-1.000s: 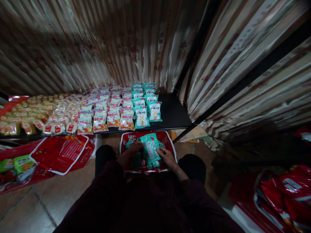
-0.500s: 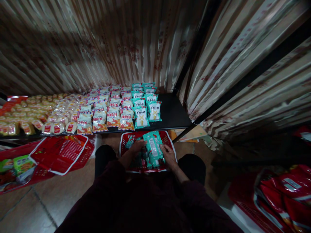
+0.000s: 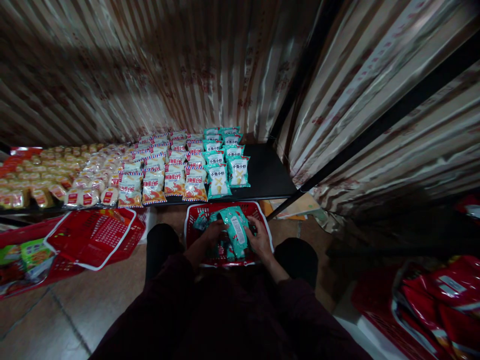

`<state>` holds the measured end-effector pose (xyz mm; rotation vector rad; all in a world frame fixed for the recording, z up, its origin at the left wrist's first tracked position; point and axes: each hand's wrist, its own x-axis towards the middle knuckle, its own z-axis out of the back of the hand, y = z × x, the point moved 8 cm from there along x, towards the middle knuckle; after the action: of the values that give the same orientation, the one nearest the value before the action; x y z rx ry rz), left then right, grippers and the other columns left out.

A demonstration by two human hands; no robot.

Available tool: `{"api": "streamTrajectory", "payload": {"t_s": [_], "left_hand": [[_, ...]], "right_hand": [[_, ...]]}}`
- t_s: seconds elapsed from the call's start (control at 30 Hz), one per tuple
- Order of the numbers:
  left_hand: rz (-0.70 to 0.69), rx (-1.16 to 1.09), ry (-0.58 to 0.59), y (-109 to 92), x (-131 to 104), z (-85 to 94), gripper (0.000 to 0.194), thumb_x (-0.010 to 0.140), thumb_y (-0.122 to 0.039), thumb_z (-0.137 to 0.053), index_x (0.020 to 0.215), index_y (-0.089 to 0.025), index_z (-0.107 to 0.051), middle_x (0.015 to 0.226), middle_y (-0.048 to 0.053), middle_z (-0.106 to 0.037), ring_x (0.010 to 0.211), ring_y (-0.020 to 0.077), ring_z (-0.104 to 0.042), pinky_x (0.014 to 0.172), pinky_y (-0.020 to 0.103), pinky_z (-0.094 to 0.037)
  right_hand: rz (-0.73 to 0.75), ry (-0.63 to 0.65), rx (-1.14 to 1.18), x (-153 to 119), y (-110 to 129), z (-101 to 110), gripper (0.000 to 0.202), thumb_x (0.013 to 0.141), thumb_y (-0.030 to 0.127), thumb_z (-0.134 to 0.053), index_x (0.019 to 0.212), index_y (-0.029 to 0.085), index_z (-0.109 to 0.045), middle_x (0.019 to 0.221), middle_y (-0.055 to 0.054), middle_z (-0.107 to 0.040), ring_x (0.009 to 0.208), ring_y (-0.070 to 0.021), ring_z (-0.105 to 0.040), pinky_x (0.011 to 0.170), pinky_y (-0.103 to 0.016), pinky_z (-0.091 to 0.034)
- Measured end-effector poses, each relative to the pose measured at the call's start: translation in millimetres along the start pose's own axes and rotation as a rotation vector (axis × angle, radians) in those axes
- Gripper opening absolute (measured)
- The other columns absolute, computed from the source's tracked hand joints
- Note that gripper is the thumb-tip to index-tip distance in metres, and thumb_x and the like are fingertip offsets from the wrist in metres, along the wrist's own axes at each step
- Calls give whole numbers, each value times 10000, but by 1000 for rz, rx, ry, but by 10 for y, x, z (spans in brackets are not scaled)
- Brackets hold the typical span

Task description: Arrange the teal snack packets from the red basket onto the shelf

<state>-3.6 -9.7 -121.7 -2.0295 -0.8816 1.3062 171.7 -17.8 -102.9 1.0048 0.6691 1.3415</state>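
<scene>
A teal snack bag (image 3: 237, 231) lies back side up over the red basket between my knees, with a pale label panel showing. My left hand (image 3: 214, 233) is closed on its left edge; the fingertips are partly hidden. At the bag's right edge, my right hand (image 3: 260, 239) has its thumb and fingers apart, the thumb close to or touching the bag. More teal bags lie beneath, inside the red basket (image 3: 190, 214) with a pale rim. In front, two columns of teal snack bags (image 3: 218, 181) stand on the black shelf (image 3: 268, 172).
Left of the teal bags are rows of white-and-orange snack bags (image 3: 173, 180) and small round packaged cakes (image 3: 90, 198). Another red basket (image 3: 90, 235) sits at lower left. Red packages (image 3: 450, 287) fill a basket at right. A black post (image 3: 337, 160) slants beside the shelf.
The teal bag's top has dipped and tilted left. My right hand has lifted slightly and its fingers have spread from the thumb. The shelf rows look the same.
</scene>
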Motion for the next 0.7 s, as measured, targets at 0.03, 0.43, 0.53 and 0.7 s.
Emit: {"api": "streamTrajectory", "payload": {"t_s": [0.03, 0.43, 0.53, 0.7], "left_hand": [[-1, 2, -2, 1, 1, 12, 193, 633, -260, -676, 754, -162, -563, 602, -21, -571, 509, 104, -551, 570, 259, -481], [-95, 88, 36, -68, 46, -13, 324, 587, -361, -739, 740, -166, -531, 679, -25, -543, 604, 102, -559, 572, 241, -491], [-100, 138, 43, -123, -10, -68, 403, 550, -411, -774, 682, -168, -480, 665, -46, -485, 623, 94, -537, 607, 253, -495], [-114, 200, 59, -152, -4, -109, 467, 533, -511, -774, 685, -165, -501, 659, -47, -499, 646, 105, -532, 631, 264, -480]], "right_hand": [[25, 8, -31, 3, 21, -3, 380, 814, 438, -540, 1118, 221, -612, 1100, -108, -634, 1018, -262, -582, 934, -450, -458], [-42, 307, -17, -78, 119, -270, 536, 905, 517, -387, 1348, 233, -494, 1392, -77, -509, 1302, -248, -449, 1113, -460, -316], [-32, 380, -6, -117, 172, -338, 590, 885, 537, -422, 1388, 230, -440, 1430, -87, -463, 1336, -257, -405, 1122, -472, -294], [-63, 425, -23, -141, 173, -383, 777, 795, 568, -553, 1446, 209, -327, 1423, -124, -464, 1307, -287, -440, 1084, -486, -335]]}}
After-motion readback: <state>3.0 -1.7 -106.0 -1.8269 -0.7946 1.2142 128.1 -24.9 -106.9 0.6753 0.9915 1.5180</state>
